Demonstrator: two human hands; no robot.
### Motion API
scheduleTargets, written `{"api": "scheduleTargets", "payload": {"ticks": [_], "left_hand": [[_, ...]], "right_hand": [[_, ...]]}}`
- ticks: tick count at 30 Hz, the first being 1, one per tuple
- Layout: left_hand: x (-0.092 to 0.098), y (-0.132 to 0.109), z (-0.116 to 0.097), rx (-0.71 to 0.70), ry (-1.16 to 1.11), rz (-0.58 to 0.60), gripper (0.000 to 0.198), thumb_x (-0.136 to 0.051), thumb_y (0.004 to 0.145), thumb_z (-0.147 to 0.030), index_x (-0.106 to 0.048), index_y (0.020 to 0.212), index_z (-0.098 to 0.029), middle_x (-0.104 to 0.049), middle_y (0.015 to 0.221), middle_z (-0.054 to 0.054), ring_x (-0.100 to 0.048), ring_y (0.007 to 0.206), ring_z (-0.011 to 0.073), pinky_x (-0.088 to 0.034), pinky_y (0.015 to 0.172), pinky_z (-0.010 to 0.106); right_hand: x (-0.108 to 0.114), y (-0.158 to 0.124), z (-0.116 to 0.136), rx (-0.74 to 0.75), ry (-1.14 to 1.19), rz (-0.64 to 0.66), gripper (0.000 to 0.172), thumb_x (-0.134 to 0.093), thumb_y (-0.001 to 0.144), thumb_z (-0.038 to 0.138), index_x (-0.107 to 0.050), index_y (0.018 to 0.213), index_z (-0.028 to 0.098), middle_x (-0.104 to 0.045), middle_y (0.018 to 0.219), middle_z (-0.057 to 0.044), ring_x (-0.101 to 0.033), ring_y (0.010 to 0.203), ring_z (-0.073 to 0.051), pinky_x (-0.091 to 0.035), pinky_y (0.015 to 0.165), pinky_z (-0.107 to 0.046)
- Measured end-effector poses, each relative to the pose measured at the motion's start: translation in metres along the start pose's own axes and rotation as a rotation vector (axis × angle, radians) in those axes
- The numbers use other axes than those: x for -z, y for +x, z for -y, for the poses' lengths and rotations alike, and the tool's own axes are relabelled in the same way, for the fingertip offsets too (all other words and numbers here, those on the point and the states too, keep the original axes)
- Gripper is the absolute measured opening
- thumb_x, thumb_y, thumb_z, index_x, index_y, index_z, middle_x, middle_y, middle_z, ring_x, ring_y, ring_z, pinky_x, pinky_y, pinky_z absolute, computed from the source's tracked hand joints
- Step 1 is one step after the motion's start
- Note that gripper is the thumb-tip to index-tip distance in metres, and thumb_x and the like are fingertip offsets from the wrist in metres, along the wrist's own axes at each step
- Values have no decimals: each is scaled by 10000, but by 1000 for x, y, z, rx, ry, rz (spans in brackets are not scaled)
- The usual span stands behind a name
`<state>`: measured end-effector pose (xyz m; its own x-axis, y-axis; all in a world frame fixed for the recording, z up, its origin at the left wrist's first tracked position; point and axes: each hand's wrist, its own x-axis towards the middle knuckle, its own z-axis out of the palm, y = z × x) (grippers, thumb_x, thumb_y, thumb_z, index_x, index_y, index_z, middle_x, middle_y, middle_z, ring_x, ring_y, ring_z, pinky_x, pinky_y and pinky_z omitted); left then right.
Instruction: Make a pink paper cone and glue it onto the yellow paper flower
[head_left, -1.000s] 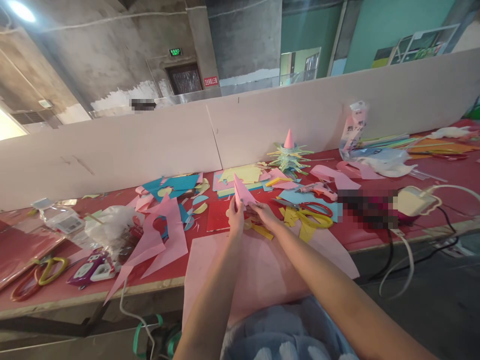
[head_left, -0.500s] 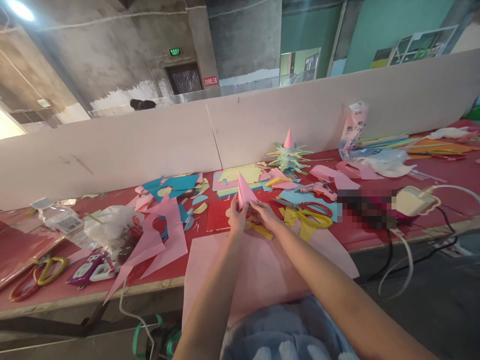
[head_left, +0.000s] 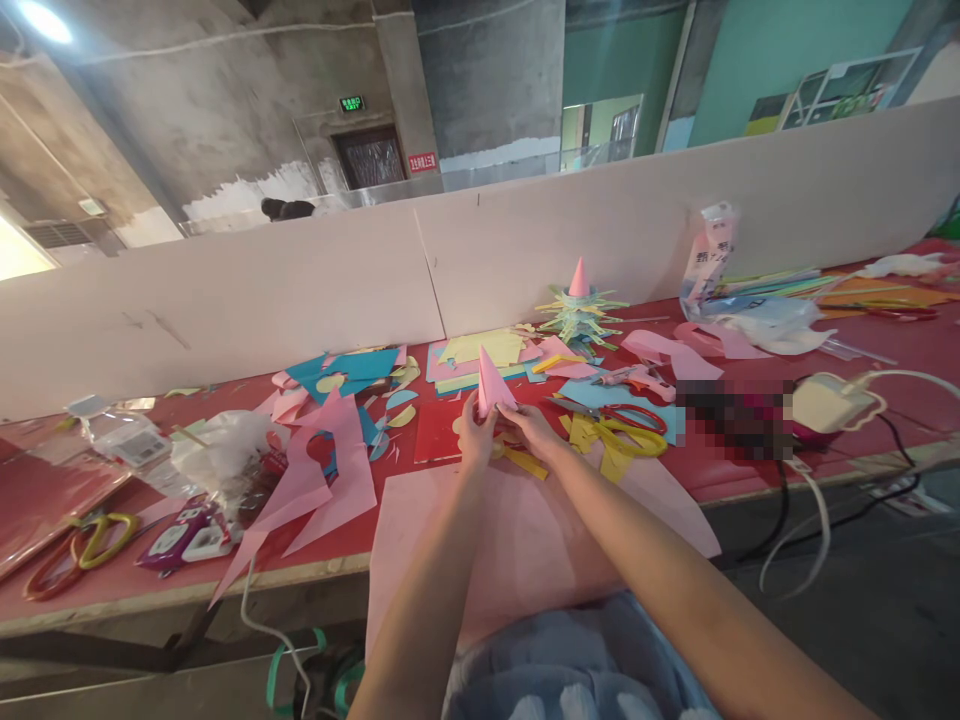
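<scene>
A pink paper cone [head_left: 492, 385] points upward between my two hands above the table. My left hand [head_left: 475, 428] grips its lower left side, and my right hand [head_left: 526, 425] pinches its lower right edge. Below them lie yellow paper strips [head_left: 523, 461] and a red sheet [head_left: 435, 432]. A large pink sheet [head_left: 442, 540] spreads under my forearms. Farther back stands a finished-looking paper piece with fringed green and yellow tiers [head_left: 581, 318] and a pink cone top [head_left: 579, 278].
Red-handled scissors [head_left: 634, 418] and a pink glue gun [head_left: 641, 380] lie to the right, near a white charger [head_left: 829, 402]. Left are pink offcuts [head_left: 341, 470], a plastic bag [head_left: 221, 445], a purple power strip [head_left: 176, 540] and more scissors [head_left: 82, 550]. A pale partition [head_left: 337, 270] runs behind.
Almost nothing differs. The cone stays in both hands, and the whole view shifts very slightly.
</scene>
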<state>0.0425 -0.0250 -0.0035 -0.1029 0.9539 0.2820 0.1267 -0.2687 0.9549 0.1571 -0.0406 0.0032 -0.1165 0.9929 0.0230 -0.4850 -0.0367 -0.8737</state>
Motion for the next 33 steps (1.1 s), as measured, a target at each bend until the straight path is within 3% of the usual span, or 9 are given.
{"api": "scheduleTargets", "payload": {"ticks": [6, 12, 16, 21, 33], "left_hand": [[0, -2, -3, -50, 17, 8, 472, -624, 834, -248, -515, 1292, -206, -621, 1229, 104, -598, 1110, 220, -483, 955, 352], [0, -3, -9, -11, 72, -5, 455, -617, 832, -234, -522, 1276, -192, -603, 1254, 114, -591, 1110, 231, -479, 941, 344], [-3, -4, -8, 14, 93, 12, 439, -589, 856, -282, -512, 1278, -189, -614, 1227, 113, -594, 1096, 232, -473, 929, 337], [-6, -5, -4, -63, 97, 44, 438, -521, 891, -339, -479, 1302, -194, -619, 1187, 103, -596, 1064, 210, -463, 921, 323], [-6, -6, 0, -83, 108, 75, 414, -486, 900, -320, -462, 1299, -211, -621, 1143, 95, -605, 1001, 200, -464, 866, 306]], "right_hand": [[1, 0, -1, 7, 16, 17, 318, -805, 616, 403, -695, 795, 164, -712, 816, -70, -661, 725, -196, -492, 559, -264], [0, -2, 1, 8, 37, 32, 351, -812, 594, 413, -699, 817, 167, -716, 845, -72, -662, 766, -208, -510, 614, -287], [1, 0, 0, 10, 47, 24, 354, -806, 602, 417, -690, 830, 172, -711, 821, -59, -651, 721, -187, -495, 593, -277], [3, 2, -2, 15, 53, 12, 336, -803, 621, 395, -677, 847, 180, -695, 789, -31, -618, 645, -143, -449, 527, -239], [5, 3, -6, 21, 27, -14, 393, -822, 593, 418, -633, 834, 171, -677, 751, -31, -632, 645, -173, -486, 572, -282]]}}
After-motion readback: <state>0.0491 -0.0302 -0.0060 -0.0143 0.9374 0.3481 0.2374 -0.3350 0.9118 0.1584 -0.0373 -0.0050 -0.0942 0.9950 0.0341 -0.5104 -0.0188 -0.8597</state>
